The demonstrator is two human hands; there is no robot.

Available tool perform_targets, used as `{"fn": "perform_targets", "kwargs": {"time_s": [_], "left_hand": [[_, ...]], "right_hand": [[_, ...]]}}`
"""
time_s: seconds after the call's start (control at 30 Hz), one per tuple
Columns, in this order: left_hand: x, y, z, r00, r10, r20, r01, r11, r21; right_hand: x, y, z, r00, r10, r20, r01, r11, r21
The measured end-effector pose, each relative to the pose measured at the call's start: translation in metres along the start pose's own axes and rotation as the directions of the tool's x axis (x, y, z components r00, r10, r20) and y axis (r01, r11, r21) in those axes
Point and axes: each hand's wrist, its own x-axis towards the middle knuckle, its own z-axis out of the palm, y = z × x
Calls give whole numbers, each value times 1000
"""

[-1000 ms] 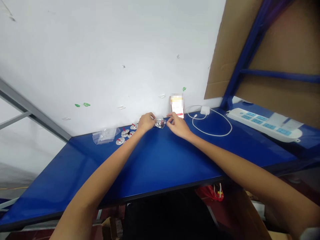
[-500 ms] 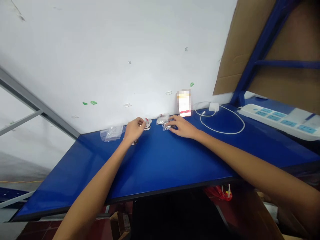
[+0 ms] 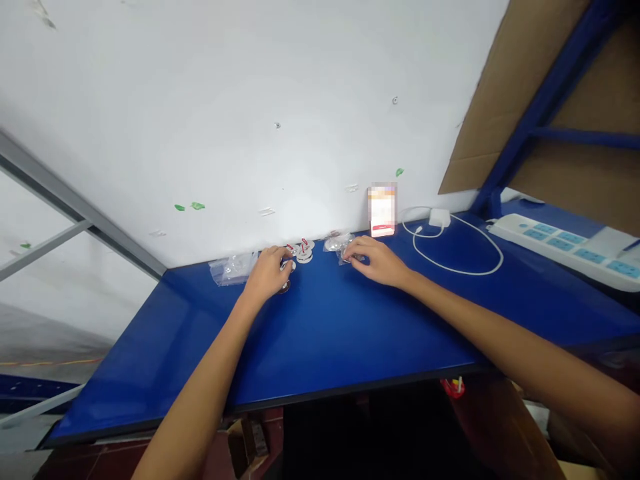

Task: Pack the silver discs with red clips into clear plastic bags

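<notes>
See L grip (image 3: 269,272) half-curled, thumb + forefinger slightly apart, right at the edge of white discs w/ red bits (image 3: 305,251); can't tell re: actual hold on any. See R grip (image 3: 379,261) bent downward, thumb + fingertips close tog. over clear pkts (image 3: 336,242); apparently touching the nearest, but can't tell how firmly, w/ view partly hidden by own fingers. Find discs just R of L grip, some overlapping, a few half hidden by its fingers, plus a dark round piece (image 3: 285,288) just below. Find pkts just L of R grip, btwn both grips, nr foot of white wall (image 3: 320,147). Note clear plastic bags (image 3: 233,268) just L of L grip. Note lit phone (image 3: 383,212) just behind R grip, upright vs. wall, screen partly pixelated. Further R of R grip, note white charger (image 3: 439,218) w/ looped cable (image 3: 465,273), then, well apart, white power strip (image 3: 565,245) w/ blue sockets. Below and btwn both grips, see bare blue surface (image 3: 320,333).
</notes>
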Motion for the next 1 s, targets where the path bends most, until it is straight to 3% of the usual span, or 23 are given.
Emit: {"fn": "perform_targets", "kwargs": {"time_s": [0.3,0.57,0.7,0.83,1.0], "left_hand": [[7,-18,-8,982,-1,190,-17,995,95],[11,-15,0,994,-13,110,0,994,113],[12,-9,0,997,-69,46,72,995,-75],[11,-1,4,991,-135,11,130,930,-343],[9,15,10,991,-136,9,125,879,-460]], "right_hand": [[-5,3,-3,998,48,47,-50,998,32],[-3,1,-10,999,2,50,-3,1000,16],[-4,-7,-9,998,-7,59,6,1000,20],[-7,-15,-3,995,-41,89,37,998,48],[-10,-21,2,993,-41,114,32,997,73]]}}
